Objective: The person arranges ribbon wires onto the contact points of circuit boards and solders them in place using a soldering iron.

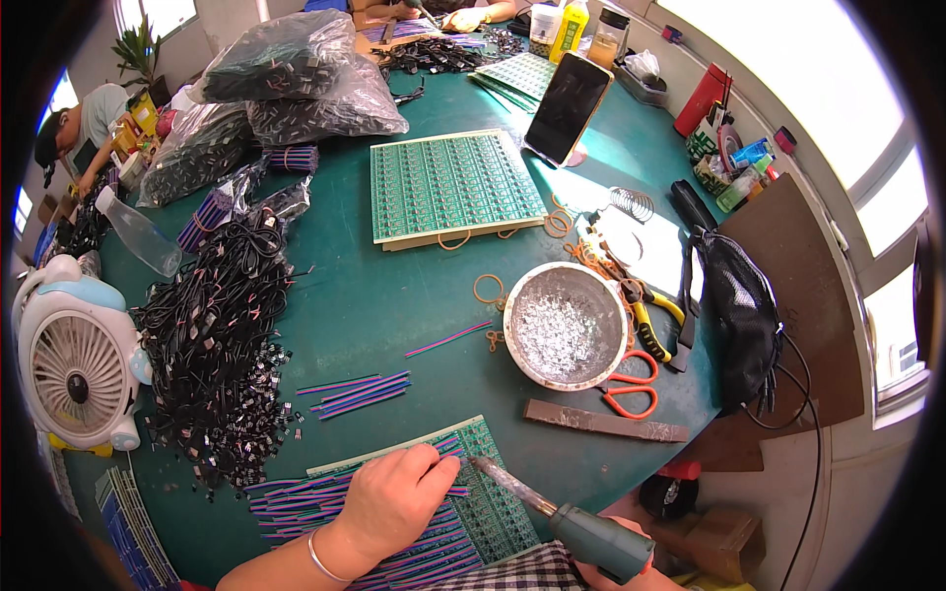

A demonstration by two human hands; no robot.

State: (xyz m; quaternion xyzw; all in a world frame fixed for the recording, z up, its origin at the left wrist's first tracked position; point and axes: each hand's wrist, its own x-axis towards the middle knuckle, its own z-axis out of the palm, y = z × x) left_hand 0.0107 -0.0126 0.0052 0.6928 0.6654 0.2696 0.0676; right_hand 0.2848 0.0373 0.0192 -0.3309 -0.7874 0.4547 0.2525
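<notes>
A green circuit board panel lies at the table's near edge, with rows of thin purple-and-blue wires across its left part. My left hand is closed over the board, thumb and forefinger pinching a wire close to its upper rows. My fingers partly hide that wire. From the right, my right hand grips the dark green handle of a soldering iron. The iron's tip reaches the board just right of my left fingertips. Whether it touches a pad is too small to tell.
Loose wires lie beyond the board. A bowl of silvery bits, red-handled scissors and a brown bar sit right. Black cables and a fan stand left. Farther back are stacked boards and a phone.
</notes>
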